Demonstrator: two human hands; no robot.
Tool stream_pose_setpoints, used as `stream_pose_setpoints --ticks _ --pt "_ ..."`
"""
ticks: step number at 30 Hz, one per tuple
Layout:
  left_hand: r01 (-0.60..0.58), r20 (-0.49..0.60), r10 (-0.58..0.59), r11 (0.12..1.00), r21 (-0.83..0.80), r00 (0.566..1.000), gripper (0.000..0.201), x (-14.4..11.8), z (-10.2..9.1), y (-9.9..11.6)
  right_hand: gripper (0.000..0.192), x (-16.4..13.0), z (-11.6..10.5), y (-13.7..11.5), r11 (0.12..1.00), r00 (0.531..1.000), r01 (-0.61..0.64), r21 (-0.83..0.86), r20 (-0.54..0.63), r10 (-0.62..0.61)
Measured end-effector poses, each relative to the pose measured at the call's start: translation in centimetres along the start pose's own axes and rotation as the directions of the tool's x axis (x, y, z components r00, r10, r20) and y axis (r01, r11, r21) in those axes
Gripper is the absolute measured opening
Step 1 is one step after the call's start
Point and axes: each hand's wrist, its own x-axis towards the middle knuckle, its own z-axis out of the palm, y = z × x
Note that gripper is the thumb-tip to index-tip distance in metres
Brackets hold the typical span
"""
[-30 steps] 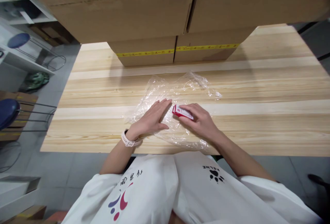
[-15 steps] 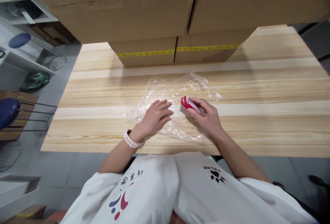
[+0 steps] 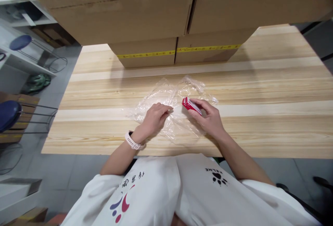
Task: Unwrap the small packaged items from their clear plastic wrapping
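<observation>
A crumpled clear plastic bag [image 3: 179,122] lies spread on the wooden table in front of me. My left hand [image 3: 156,118], with a pale watch strap on its wrist, pinches the bag's film between thumb and fingers near its middle. In my right hand [image 3: 209,116] is a small red and white box [image 3: 191,106], gripped between thumb and fingers and held tilted above the bag's right part. The fingers cover the box's right end.
Large cardboard boxes [image 3: 145,14] stand stacked at the back of the wooden table [image 3: 85,115], the upper ones jutting toward me. Left of the table are blue stools [image 3: 10,115], a white shelf [image 3: 15,59] and more cartons on the floor.
My left hand's fingers have gone from spread to pinched on the plastic bag. The film has shifted and bunched slightly. My right hand keeps the box in nearly the same place.
</observation>
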Motion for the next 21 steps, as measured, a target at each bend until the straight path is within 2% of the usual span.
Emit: stream_pose_setpoints --ticks 3,5,8,11,14,16,17,18,19,21 --pt "0.037 0.055 -0.043 0.995 0.097 0.998 0.031 0.0 0.0 0.1 0.036 0.1 0.0 0.0 1.000 1.000 0.020 -0.011 0.006 -0.020" --pt "0.042 0.080 -0.053 0.989 0.143 0.995 0.025 0.1 0.0 0.0 0.036 0.1 0.1 0.1 0.999 0.999 0.036 -0.019 0.013 -0.036" --pt "0.062 0.037 -0.069 0.986 0.158 0.997 0.018 0.2 -0.1 0.0 0.034 0.0 0.1 0.2 0.996 0.996 0.080 -0.031 0.045 -0.078" --pt "0.093 -0.051 -0.087 0.985 0.147 0.995 0.015 0.4 -0.3 0.2 0.031 -0.3 0.3 0.0 0.985 0.982 0.170 -0.029 0.082 -0.167" --pt "0.170 -0.158 -0.169 0.985 -0.007 0.973 0.011 0.4 -0.4 0.5 0.030 -0.6 0.7 -0.5 0.951 0.944 0.307 -0.011 0.133 -0.303" --pt "0.217 -0.173 -0.273 0.933 -0.288 0.946 0.007 0.4 -0.6 0.8 0.031 -0.8 1.0 -0.8 0.915 0.901 0.404 -0.003 0.178 -0.397" --pt "0.231 -0.138 -0.332 0.848 -0.477 0.933 0.011 0.4 -0.7 1.0 0.033 -0.9 1.2 -0.9 0.893 0.876 0.450 -0.001 0.196 -0.441" --pt "0.242 -0.069 -0.381 0.707 -0.665 0.922 0.020 0.5 -0.7 1.1 0.035 -1.0 1.4 -1.0 0.871 0.852 0.492 -0.001 0.204 -0.482" --pt "0.254 0.024 -0.408 0.520 -0.815 0.913 0.028 0.6 -0.8 1.3 0.036 -1.1 1.6 -0.9 0.849 0.832 0.528 -0.006 0.204 -0.516" --pt "0.287 0.211 -0.400 0.141 -0.947 0.892 0.041 0.8 -1.0 1.6 0.039 -1.2 1.9 -0.7 0.813 0.802 0.581 -0.032 0.192 -0.565"
